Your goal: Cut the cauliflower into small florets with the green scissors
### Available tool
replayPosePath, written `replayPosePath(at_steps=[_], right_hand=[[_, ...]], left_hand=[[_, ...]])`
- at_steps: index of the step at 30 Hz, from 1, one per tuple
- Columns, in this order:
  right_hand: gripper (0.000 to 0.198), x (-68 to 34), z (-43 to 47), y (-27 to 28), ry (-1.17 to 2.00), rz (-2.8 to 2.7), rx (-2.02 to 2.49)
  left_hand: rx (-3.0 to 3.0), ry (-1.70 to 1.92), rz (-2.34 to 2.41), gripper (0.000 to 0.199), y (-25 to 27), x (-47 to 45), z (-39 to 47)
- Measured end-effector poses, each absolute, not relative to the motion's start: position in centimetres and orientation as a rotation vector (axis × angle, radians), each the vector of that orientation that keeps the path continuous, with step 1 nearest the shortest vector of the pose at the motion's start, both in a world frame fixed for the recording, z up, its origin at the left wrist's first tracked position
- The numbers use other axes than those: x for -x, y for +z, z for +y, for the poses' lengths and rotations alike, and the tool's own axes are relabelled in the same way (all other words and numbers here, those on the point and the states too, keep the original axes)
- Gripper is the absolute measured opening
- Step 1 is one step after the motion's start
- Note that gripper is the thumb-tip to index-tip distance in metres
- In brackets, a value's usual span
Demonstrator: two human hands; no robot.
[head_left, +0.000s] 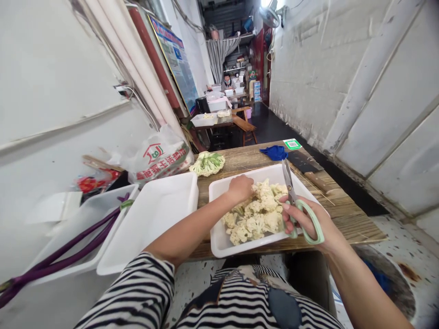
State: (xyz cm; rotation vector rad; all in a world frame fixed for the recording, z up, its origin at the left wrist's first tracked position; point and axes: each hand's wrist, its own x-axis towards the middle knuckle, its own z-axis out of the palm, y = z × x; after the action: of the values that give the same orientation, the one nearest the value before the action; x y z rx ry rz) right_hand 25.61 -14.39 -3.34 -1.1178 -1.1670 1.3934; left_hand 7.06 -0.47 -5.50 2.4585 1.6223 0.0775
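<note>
A white plastic tray point(226, 250) holds a heap of cut cauliflower florets point(262, 212) on the wooden table in front of me. Reaching over its far left part, my left hand point(241, 188) has its fingers curled round a floret at the heap's edge; the fingertips are partly hidden. Over the tray's right side, my right hand point(305, 219) grips a pair of scissors point(291, 194) by the pale green handles. The blades point up and away from me, slightly apart, with nothing between them.
Beyond the tray lie a larger cauliflower piece point(207, 163), a blue cloth point(274, 152) and a cleaver point(317, 180). A white tray point(151, 219) stands left, beside a tray with long purple stalks point(68, 249) and a plastic bag point(159, 153). A person point(228, 83) sits far back.
</note>
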Motion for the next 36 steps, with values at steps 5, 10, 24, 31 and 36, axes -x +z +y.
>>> replayPosePath(at_steps=[5, 10, 24, 31, 36], right_hand=[[0.042, -25.7, -14.9, -3.3, 1.372, -1.174, 1.122], [0.041, -25.4, -15.0, -3.4, 1.376, -1.209, 1.108], [0.04, -22.2, -12.3, -2.0, 1.256, -1.208, 1.123], [0.046, -18.9, -10.8, -1.7, 1.184, -1.262, 1.17], [0.048, -17.6, -9.9, -2.5, 1.08, -1.382, 1.224]], left_hand=[[-2.411, 0.078, 1.545, 0.038, -5.5, -7.2, -0.4], [-2.295, 0.259, 1.423, 0.037, -5.1, -6.0, 0.4], [-0.868, 0.895, 0.887, 0.037, -1.0, -2.6, -5.7], [-0.739, 1.144, 0.822, 0.041, -1.1, -2.2, -9.2], [-0.712, 1.234, 0.845, 0.047, -1.7, -1.8, -10.0]])
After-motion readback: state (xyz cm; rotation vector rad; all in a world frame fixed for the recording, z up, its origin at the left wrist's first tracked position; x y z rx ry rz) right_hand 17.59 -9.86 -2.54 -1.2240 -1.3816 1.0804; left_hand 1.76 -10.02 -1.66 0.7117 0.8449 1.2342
